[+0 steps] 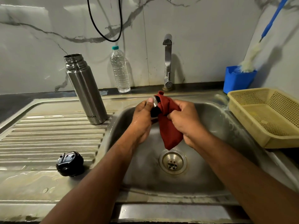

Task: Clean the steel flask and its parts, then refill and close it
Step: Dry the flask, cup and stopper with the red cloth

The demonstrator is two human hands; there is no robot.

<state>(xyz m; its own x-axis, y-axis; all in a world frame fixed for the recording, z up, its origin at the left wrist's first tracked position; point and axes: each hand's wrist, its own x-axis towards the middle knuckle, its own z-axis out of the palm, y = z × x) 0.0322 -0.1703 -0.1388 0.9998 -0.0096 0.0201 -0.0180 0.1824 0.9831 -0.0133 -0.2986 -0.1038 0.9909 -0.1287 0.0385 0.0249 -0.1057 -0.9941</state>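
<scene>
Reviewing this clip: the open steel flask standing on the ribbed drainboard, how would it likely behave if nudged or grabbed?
The steel flask is tall and narrow on a small base, so a push near its open top would probably tip it. It stands at the edge of the drainboard ribs, likely uneven footing. Its polished wall, and wet patches nearby, suggest a slippery grip.

A clear plastic water bottle with a teal cap (120, 70) stands upright against the marbled wall, left of the chrome tap (168, 62). On the right, a pale yellow perforated plastic basket (265, 117) sits beside a blue plastic tub (237, 81), where a blue-handled bottle brush (252, 57) leans. A black cable (103, 33) loops down the wall.
</scene>
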